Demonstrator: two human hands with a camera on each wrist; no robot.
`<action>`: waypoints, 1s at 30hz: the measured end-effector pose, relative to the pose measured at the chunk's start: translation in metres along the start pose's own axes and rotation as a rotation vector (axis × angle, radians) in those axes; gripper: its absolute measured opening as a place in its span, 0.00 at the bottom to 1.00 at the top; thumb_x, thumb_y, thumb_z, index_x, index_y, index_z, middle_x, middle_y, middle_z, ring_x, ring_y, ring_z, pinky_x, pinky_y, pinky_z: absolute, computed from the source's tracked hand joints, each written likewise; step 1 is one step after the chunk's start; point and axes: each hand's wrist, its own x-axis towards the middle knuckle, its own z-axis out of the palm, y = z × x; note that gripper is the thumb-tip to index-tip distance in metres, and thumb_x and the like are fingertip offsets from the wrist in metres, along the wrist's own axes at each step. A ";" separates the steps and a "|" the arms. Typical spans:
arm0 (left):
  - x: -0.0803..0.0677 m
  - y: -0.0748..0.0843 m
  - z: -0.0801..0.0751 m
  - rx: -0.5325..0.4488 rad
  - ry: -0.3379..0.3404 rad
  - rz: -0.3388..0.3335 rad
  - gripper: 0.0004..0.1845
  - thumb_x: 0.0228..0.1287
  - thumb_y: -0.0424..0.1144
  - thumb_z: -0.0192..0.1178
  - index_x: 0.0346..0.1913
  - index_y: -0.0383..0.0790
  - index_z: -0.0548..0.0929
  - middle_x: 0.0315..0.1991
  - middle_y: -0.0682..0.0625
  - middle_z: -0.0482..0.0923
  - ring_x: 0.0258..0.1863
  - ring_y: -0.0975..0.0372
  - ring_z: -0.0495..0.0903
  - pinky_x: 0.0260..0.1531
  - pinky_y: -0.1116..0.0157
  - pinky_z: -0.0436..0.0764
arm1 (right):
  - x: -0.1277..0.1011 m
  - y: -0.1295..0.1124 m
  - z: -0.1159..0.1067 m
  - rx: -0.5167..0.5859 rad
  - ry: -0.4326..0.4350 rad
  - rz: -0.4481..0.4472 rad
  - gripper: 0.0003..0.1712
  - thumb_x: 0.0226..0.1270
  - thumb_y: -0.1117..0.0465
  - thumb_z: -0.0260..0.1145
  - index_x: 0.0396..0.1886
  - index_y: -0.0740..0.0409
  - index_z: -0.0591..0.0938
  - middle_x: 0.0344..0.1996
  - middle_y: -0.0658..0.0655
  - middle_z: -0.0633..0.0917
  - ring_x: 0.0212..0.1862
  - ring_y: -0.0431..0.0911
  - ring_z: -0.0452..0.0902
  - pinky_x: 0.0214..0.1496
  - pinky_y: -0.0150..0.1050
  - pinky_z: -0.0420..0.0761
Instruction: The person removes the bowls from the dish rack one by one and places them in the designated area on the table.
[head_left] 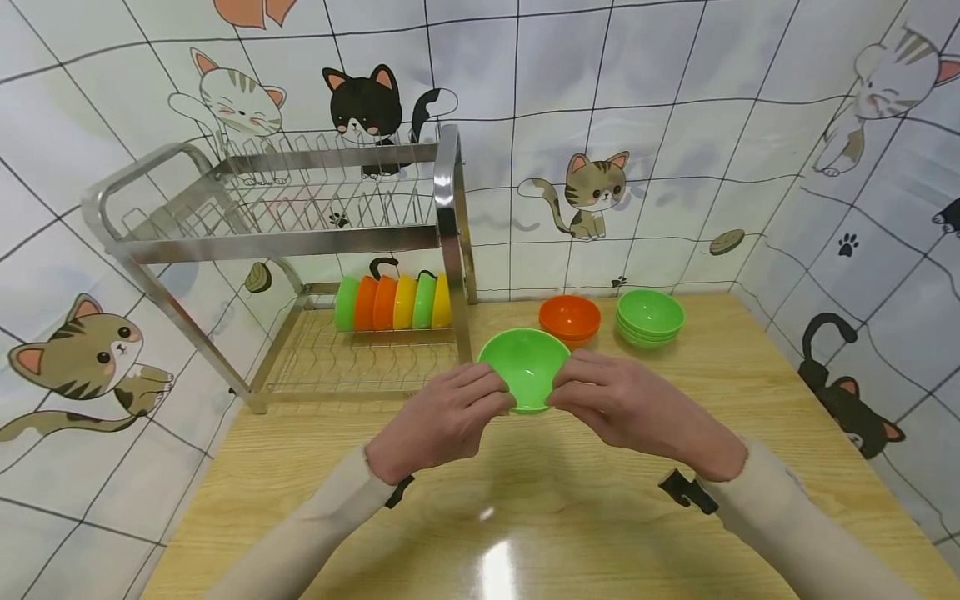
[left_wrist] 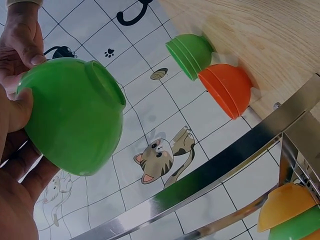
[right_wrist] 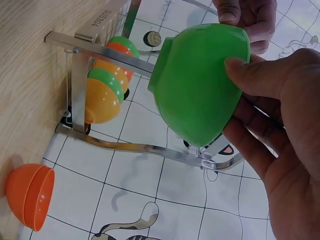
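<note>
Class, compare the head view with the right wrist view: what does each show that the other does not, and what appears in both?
Only the head view: the inside of the held green bowl, and the left sleeve and right sleeve.

Only the right wrist view: that bowl's foot ring and the lettering SUS304 on the metal rack.

Both: the left hand and right hand holding the bowl, the rack, its row of bowls, and the orange bowls.
</note>
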 end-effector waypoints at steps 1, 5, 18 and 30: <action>0.000 0.000 0.001 -0.010 0.005 -0.002 0.06 0.65 0.28 0.67 0.42 0.39 0.82 0.41 0.53 0.81 0.43 0.61 0.78 0.49 0.69 0.81 | -0.001 0.000 0.000 -0.002 0.005 -0.001 0.09 0.79 0.59 0.61 0.40 0.54 0.87 0.39 0.48 0.83 0.43 0.39 0.78 0.48 0.30 0.81; 0.000 -0.002 0.005 -0.078 0.023 -0.031 0.07 0.68 0.31 0.66 0.47 0.38 0.82 0.43 0.51 0.80 0.46 0.60 0.78 0.51 0.70 0.81 | -0.003 0.003 0.000 -0.011 0.028 -0.006 0.18 0.82 0.54 0.52 0.40 0.55 0.87 0.39 0.49 0.84 0.43 0.40 0.79 0.48 0.31 0.81; -0.007 -0.021 0.006 -0.226 0.377 -0.368 0.21 0.66 0.35 0.69 0.58 0.31 0.80 0.57 0.39 0.78 0.60 0.49 0.76 0.66 0.57 0.76 | -0.017 0.033 -0.002 -0.075 0.115 0.062 0.23 0.83 0.50 0.50 0.38 0.56 0.87 0.38 0.49 0.84 0.42 0.42 0.78 0.44 0.32 0.80; -0.017 -0.047 0.015 -0.383 0.524 -0.737 0.27 0.64 0.30 0.70 0.66 0.34 0.75 0.60 0.40 0.79 0.61 0.50 0.78 0.61 0.49 0.81 | -0.039 0.071 -0.002 -0.151 0.183 0.180 0.10 0.75 0.58 0.66 0.36 0.58 0.89 0.37 0.51 0.86 0.42 0.45 0.81 0.44 0.36 0.82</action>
